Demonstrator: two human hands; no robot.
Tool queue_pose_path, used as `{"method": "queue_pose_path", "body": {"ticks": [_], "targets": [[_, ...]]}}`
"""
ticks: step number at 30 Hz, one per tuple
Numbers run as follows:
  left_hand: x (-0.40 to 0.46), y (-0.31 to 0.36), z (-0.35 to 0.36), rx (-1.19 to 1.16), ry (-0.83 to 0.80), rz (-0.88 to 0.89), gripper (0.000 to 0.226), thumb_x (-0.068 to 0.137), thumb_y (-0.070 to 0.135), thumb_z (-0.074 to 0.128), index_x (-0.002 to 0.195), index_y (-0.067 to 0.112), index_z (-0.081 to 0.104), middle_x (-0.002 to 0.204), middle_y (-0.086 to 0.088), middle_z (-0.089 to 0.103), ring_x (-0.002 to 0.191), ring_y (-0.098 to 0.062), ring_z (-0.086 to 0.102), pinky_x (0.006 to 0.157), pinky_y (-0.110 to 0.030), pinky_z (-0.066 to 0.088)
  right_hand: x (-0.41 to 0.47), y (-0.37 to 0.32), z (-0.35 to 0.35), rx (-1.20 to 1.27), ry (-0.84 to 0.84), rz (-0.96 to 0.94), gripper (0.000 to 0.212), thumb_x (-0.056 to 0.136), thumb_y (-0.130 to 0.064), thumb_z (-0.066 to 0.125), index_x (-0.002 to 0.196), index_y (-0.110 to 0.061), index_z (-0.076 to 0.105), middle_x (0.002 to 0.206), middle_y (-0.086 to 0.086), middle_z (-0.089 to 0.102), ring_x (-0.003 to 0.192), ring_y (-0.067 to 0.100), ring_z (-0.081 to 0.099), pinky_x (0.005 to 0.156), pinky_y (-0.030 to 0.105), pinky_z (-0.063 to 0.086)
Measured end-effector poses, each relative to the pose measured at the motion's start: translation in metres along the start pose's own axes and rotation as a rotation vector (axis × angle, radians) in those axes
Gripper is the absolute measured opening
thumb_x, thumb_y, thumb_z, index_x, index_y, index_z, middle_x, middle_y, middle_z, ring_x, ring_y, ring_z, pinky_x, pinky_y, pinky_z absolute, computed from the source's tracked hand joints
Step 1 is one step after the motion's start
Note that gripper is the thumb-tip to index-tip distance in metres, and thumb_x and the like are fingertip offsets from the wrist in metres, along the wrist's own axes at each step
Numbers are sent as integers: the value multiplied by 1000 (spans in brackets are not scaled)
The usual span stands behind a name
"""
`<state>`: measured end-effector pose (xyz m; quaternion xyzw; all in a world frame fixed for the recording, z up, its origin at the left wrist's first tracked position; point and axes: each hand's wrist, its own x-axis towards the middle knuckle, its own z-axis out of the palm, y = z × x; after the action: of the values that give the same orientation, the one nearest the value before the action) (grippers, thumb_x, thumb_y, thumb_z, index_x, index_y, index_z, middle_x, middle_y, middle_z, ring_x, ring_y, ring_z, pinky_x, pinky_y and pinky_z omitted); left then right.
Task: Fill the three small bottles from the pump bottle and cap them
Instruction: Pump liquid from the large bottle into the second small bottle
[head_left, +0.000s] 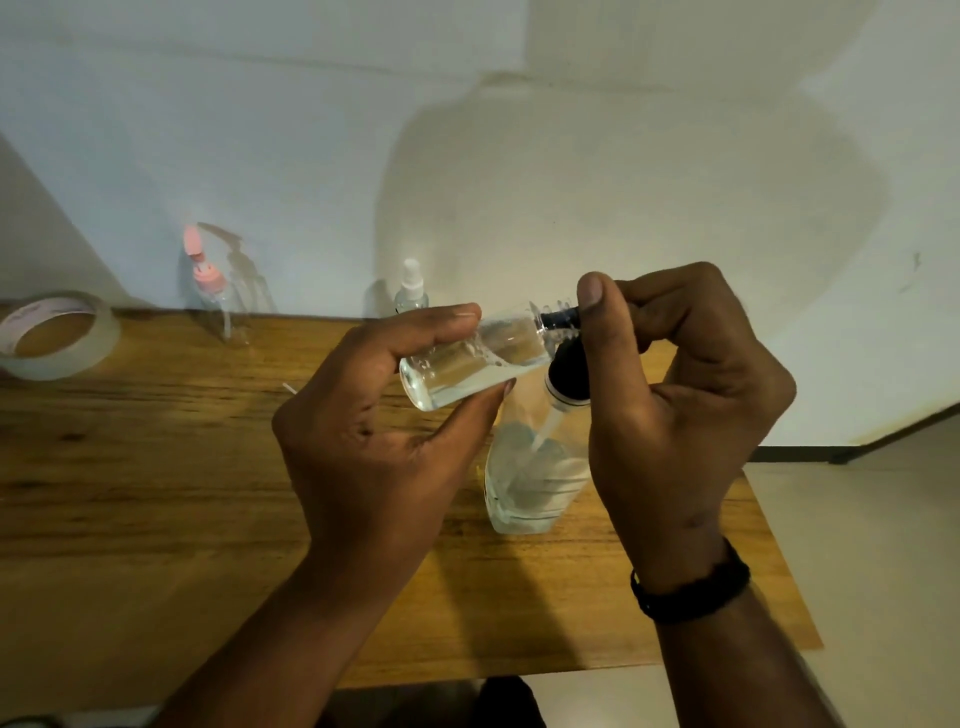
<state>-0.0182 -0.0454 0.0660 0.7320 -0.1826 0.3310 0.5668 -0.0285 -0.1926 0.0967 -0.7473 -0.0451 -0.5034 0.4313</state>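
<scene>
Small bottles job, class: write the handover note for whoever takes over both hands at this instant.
Left hand grips a tilted small bottle, partly filled, mouth at the black nozzle.
Right hand holds the pump bottle's black head; the bottle stands on the table.
Pink-capped bottle and white-capped bottle stand capped at the back.
Left: finish filling, cap it.

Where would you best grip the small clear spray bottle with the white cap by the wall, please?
Grip the small clear spray bottle with the white cap around its clear round body, coming from the front. It stands upright against the wall, and its cap looks narrower.
</scene>
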Motion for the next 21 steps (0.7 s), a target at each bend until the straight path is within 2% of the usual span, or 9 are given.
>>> {"method": "queue_pose_path", "body": {"ticks": [6, 9, 15, 19, 21], "targets": [[0, 2, 1, 19, 4, 19, 41, 83, 18, 92, 114, -2, 72, 114, -4, 75, 109, -13, 75, 90, -28, 62, -1, 1, -2, -44, 23, -27, 28, 95, -1, 69, 69, -1, 62, 65, 10, 59, 64, 30, 58, 63, 39, 45], [-2, 1, 3, 6, 0, 4, 41, 83, 17, 92, 115, 0, 72, 115, -3, 75, 109, -13, 75, 90, -29, 62, -3, 3, -2, -17, 26, -3, 28, 95, 2, 69, 68, -2, 61, 68, 6, 57, 66, 26, 58, 63, 36, 46], [-1, 3, 1, 14, 4, 25, 41, 83, 17, 92, 114, 0, 72, 114, -3, 75, 108, -13, 75, 90, -28, 61, 2, 1, -5, -39, -5, 14, 28, 96, -1, 70, 69, -4, 63, 65, 10, 60, 65, 32, 59, 64, 44, 46], [0, 4, 1, 18, 7, 34, 41, 82, 16, 92, 113, -2, 72, 114, -3, 75, 108, -12, 75, 90, -25, 60, 1, 0, -5, -35, 16, 9, 28, 96, 0, 69, 69, -2, 62, 65, 10, 59, 64, 30, 58, 64, 38, 45], [-1, 2, 2, 15, 3, 26, 40, 83, 16, 92, 113, -3, 73, 114, -4, 75, 108, -13, 75, 90, -27, 61, -1, 1, -3, -13, 18, 17, 28, 95, 2, 69, 68, -2, 62, 66, 8, 58, 65, 26, 58, 64, 35, 45]]}}
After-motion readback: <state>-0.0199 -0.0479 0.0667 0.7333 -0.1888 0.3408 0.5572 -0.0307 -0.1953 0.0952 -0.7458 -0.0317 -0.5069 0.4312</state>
